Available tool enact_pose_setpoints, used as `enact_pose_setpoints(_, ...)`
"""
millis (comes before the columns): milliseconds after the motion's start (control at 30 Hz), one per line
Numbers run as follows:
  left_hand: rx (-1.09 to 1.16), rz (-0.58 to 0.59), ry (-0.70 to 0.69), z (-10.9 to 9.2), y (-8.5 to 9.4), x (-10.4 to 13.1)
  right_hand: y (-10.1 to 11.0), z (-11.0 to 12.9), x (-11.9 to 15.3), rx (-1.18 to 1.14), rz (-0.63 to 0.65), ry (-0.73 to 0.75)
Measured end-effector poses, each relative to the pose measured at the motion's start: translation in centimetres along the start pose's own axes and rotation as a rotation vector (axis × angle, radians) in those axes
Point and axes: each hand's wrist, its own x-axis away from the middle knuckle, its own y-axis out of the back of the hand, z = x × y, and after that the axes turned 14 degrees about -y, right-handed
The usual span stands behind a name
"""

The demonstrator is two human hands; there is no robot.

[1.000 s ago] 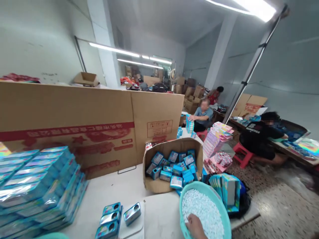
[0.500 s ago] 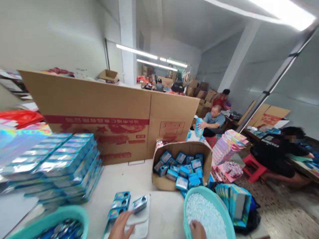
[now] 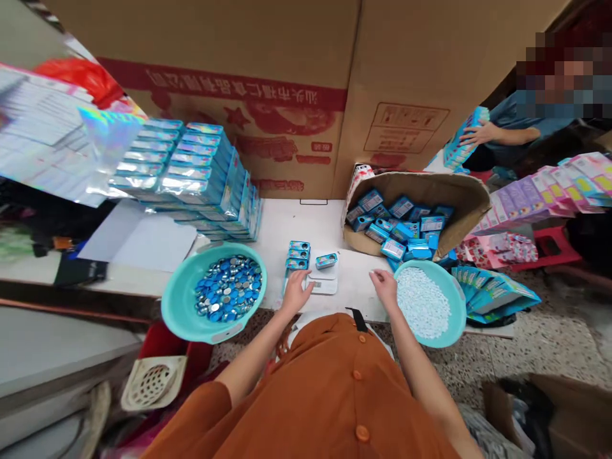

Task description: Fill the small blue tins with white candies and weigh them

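Note:
My left hand (image 3: 297, 290) is beside a white scale (image 3: 329, 284), its fingers apart and holding nothing. One blue tin (image 3: 326, 261) rests on the scale, and a short row of blue tins (image 3: 298, 254) stands just left of it. My right hand (image 3: 384, 285) hovers over the table left of a turquoise basin of small white pieces (image 3: 423, 303); thumb and fingertips are pinched together, and what they hold is too small to name. Another turquoise basin (image 3: 179, 299) with blue and silver round caps sits at the left.
A tilted carton (image 3: 415, 182) of blue boxes lies behind the right basin. Wrapped blue packs (image 3: 205, 175) are stacked at the left. A large cardboard sheet (image 3: 287, 38) stands at the back. At the upper right, a person's hand (image 3: 480, 134) holds a blue pack.
The view has tipped downward. My right hand has come out of the basin of white pieces, moving left over the table. My left hand remains by the scale.

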Motion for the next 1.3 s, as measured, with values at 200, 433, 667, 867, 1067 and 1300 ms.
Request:
enact_pose_setpoints(200, 0.030, -0.076, 0.070, 0.4, 0.4, 0.3, -6.0, 6.7, -1.5, 0.103, 0.227, 0.249)
enact_pose_setpoints(433, 0.040, -0.144, 0.149, 0.4, 1.5, 0.9, -9.1, 7.9, -3.7, 0.216, 0.334, 0.251)
enact_pose_setpoints(667, 0.034, -0.133, 0.189, 0.8, 1.7, 0.2, -7.8, 7.4, -4.0, 0.172, 0.300, 0.221)
enact_pose_setpoints(867, 0.012, -0.143, 0.145, 1.8, 2.0, -1.6, -3.8, 3.1, -3.4, 0.100, 0.179, 0.078)
enact_pose_setpoints(1067, -0.044, -0.123, 0.134, 2.1, 2.8, -3.2, -3.0, 1.9, -1.7, 0.049, 0.112, -0.041)
enact_pose_setpoints(1300, -0.048, -0.119, 0.115, 1.9, 2.8, -3.5, -5.8, 6.2, -1.3, -0.051, 0.144, 0.061)
